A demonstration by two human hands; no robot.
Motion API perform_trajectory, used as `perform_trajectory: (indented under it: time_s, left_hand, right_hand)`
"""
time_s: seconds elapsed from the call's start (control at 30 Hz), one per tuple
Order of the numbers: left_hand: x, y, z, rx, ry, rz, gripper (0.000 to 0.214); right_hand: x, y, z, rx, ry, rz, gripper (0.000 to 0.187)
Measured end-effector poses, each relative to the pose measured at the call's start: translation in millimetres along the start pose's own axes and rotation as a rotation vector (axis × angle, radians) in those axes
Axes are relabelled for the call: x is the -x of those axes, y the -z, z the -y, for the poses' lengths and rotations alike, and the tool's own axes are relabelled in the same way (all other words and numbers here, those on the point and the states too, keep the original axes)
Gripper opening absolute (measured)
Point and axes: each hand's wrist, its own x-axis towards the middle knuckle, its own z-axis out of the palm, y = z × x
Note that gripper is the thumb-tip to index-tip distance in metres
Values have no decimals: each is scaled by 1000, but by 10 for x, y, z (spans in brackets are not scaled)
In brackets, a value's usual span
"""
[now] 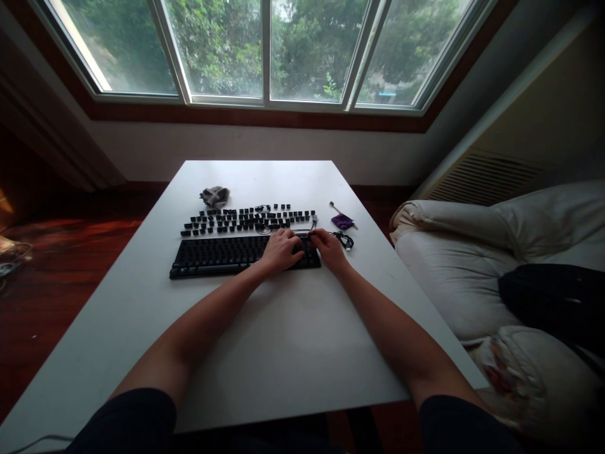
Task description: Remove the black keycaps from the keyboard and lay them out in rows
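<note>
A black keyboard [217, 253] lies on the white table, its right part under my hands. My left hand [282, 250] rests over the keys right of the middle, thumb apart from the bent fingers, and nothing shows in its grasp. At the keyboard's right end, my right hand [328, 248] is closed in a pinch. From its fingertips a small thin tool [314, 222] sticks up, too small to make out exactly. Loose black keycaps [243, 219] stand in rows just behind the keyboard. A coiled black cable [346, 240] lies beside my right hand.
A crumpled grey cloth [215, 196] is at the back left of the white table [283, 353]. Behind the cable lies a purple item [342, 221] near a thin stick-like piece [335, 207]. A cushioned sofa [439, 252] stands to the right, and a window [265, 50] lies ahead.
</note>
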Motion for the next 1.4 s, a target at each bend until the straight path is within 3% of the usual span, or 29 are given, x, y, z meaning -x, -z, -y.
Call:
perform_trajectory:
  time_s: [0.17,0.37,0.77,0.97,1.17,1.4]
  left_hand:
    - [33,-25,-15,0,2,-15,25]
    - [56,4,-51,-6,-13,-12,23]
    - [57,-44,-87,4,-17,6,26]
    - [54,-62,-83,9,-10,-10,29]
    - [47,-56,-87,79,18,-64,28]
    - [5,-63,-59,375,28,-80,18]
  right_hand:
    - [83,-10,148,129,100,45,19]
    - [114,2,109,227,195,29,16]
    - [147,-109,73,211,77,-265,25]
    - [83,-105,44,-36,-24,-379,30]
    - [86,-130,117,-132,22,-265,31]
    - [112,-151,152,-11,58,-226,37]
